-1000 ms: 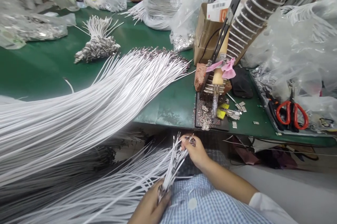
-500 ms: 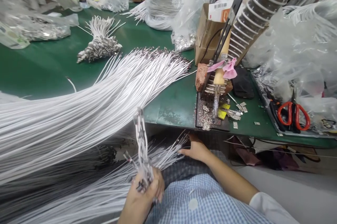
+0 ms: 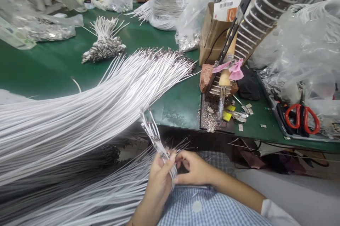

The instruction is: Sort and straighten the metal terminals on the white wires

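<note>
My left hand grips a small bunch of white wires whose metal-tipped ends point up and to the left, below the table's front edge. My right hand sits just to the right of it, fingers curled and touching the same bunch near the left thumb. Both hands are over my lap, above a blue checked cloth. A large fan of long white wires spreads across the green table on the left, and more wires lie over my lap at lower left.
A soldering iron in a coiled stand stands right of centre above a tray of solder scraps. Red-handled scissors lie far right. A tied wire bundle, plastic bags and a cardboard box sit farther back.
My left hand raised the bunch, then tilted it left. My right hand let go of the wire ends, dropped to the lap, then came in beside the left hand onto the bunch.
</note>
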Motion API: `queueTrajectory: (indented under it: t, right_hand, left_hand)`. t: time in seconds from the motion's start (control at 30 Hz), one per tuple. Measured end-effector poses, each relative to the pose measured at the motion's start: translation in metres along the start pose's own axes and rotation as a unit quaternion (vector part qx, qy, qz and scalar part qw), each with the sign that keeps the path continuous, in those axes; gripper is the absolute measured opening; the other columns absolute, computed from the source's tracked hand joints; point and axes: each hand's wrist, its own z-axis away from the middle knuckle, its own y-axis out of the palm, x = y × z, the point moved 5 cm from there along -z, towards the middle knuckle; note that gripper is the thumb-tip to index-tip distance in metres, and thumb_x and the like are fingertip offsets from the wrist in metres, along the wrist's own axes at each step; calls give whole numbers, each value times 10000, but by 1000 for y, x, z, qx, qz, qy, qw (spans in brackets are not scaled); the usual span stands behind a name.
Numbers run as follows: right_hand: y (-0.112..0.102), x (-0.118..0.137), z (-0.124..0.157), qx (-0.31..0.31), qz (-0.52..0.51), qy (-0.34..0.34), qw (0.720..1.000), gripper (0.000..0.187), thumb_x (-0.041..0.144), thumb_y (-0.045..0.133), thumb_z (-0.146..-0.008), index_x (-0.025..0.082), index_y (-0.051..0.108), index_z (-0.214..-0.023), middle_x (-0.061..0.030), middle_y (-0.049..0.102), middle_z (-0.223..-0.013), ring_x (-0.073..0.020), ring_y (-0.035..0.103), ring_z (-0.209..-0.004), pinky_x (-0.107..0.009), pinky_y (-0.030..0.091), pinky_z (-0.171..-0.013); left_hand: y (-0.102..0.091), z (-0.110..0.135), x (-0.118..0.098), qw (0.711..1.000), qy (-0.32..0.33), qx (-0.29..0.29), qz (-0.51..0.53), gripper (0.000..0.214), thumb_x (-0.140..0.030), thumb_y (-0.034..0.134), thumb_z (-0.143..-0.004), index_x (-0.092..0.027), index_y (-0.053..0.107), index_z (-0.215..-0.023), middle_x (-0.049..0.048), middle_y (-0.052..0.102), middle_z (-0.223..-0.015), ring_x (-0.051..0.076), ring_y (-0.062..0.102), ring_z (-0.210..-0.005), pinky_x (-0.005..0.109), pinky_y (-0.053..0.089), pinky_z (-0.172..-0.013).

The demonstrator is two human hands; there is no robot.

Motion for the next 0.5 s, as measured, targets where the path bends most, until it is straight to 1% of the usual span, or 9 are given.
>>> queueTrajectory:
  t: [0.03, 0.1, 0.17, 0.23, 0.27, 0.33, 0.4, 0.43, 0.5]
  right_hand:
    - [5, 2, -2, 9, 31, -14, 999, 356, 335, 763, -596, 146, 581, -836, -6, 580, -751, -92, 431, -548, -184, 347, -484]
    - [15, 7, -6, 28, 59, -39, 997, 221, 274, 690, -688, 147, 605, -847, -20, 602, -789, -136, 507, -651, -219, 414, -584]
    - [20, 12, -9, 47, 54, -56, 996, 108, 211, 580, -771, 144, 619, -846, -23, 612, -798, -155, 539, -708, -241, 437, -651]
    - [19, 18, -11, 62, 35, -73, 995, 128, 193, 514, -805, 145, 624, -849, -21, 612, -807, -159, 551, -740, -252, 440, -692]
    - [17, 21, -12, 76, 22, -77, 994, 144, 207, 496, -818, 144, 623, -849, -19, 609, -806, -157, 553, -739, -252, 441, -696]
    - [15, 27, -13, 114, 3, -68, 991, 205, 267, 458, -851, 139, 611, -801, -9, 586, -733, -137, 541, -666, -235, 438, -638]
    - [13, 31, -13, 146, -11, -53, 988, 292, 345, 430, -872, 136, 582, -738, 3, 537, -641, -115, 505, -574, -215, 415, -557]
    - [12, 33, -14, 147, -28, -43, 988, 325, 389, 431, -870, 136, 565, -717, 9, 515, -608, -107, 486, -541, -210, 401, -528]
    - [8, 33, -18, 99, -89, -20, 991, 364, 475, 474, -836, 139, 535, -709, 13, 498, -585, -99, 469, -512, -213, 390, -507]
  left_hand:
    - [-2, 0, 1, 1000, -2, 1, -14, 239, -223, 750, -647, -200, 595, -828, -3, 627, -781, 131, 586, -707, 233, 478, -668]
    - [-5, 0, 1, 999, 9, 19, -43, 293, -241, 742, -654, -211, 598, -907, 16, 643, -849, 160, 603, -778, 259, 483, -719]
    - [-12, 0, -5, 992, 52, 45, -107, 409, -252, 757, -625, -212, 588, -996, 51, 649, -930, 210, 599, -876, 304, 473, -786]
    - [-19, 1, -15, 967, 91, 88, -222, 525, -228, 782, -582, -206, 580, -1067, 82, 642, -1011, 258, 573, -964, 346, 442, -852]
    - [-22, 1, -18, 946, 92, 123, -286, 533, -210, 785, -574, -200, 592, -1071, 90, 642, -1024, 275, 567, -978, 359, 432, -866]
    - [-27, 4, -17, 904, 49, 217, -366, 360, -224, 748, -626, -181, 652, -970, 92, 665, -943, 285, 589, -903, 372, 450, -821]
    - [-32, 8, -12, 883, -3, 274, -380, 158, -275, 676, -712, -162, 677, -823, 85, 675, -790, 256, 609, -753, 350, 478, -707]
    - [-34, 9, -10, 887, -15, 274, -371, 147, -300, 644, -744, -156, 667, -763, 77, 664, -713, 227, 601, -666, 321, 478, -635]
    - [-37, 9, -6, 914, -4, 229, -334, 203, -350, 611, -775, -152, 633, -738, 36, 602, -572, 154, 535, -501, 247, 425, -496]
